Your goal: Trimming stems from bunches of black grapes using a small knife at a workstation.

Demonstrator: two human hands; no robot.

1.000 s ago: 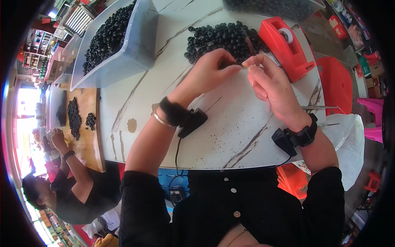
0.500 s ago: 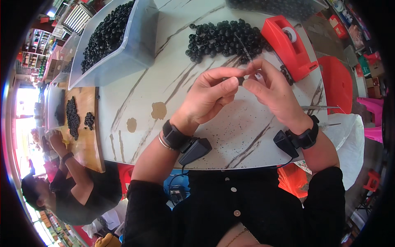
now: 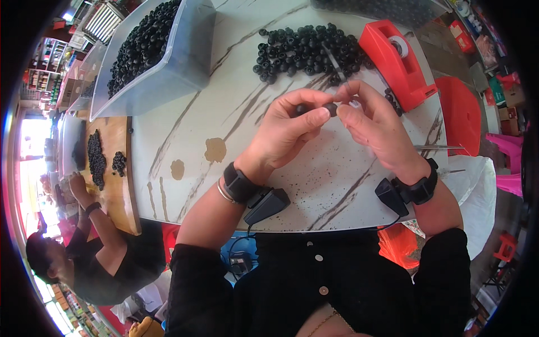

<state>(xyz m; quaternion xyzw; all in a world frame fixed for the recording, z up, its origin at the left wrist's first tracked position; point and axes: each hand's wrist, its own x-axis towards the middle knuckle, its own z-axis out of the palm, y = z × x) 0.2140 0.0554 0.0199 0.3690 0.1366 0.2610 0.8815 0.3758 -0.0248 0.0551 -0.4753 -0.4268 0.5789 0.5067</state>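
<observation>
One small, round, black bead [image 3: 330,109] of unclear material, in thumb-and-finger pinch of left hand [image 3: 289,124], above white, brown-veined tabletop [image 3: 320,182]; probably light, stiff, apt to roll; best taken across opposite sides. In grasp of right hand [image 3: 376,123]: thin, pale strip [image 3: 335,63].

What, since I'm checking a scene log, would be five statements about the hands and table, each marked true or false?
1. The left hand pinches a dark bead. True.
2. The bead pile lies left of the tape dispenser. True.
3. The tape dispenser is blue. False: it is red.
4. The plastic bin at the upper left is empty. False: the plastic bin holds many dark beads.
5. The right hand lies flat, far from the left. False: the right hand is curled, close to the left.
</observation>
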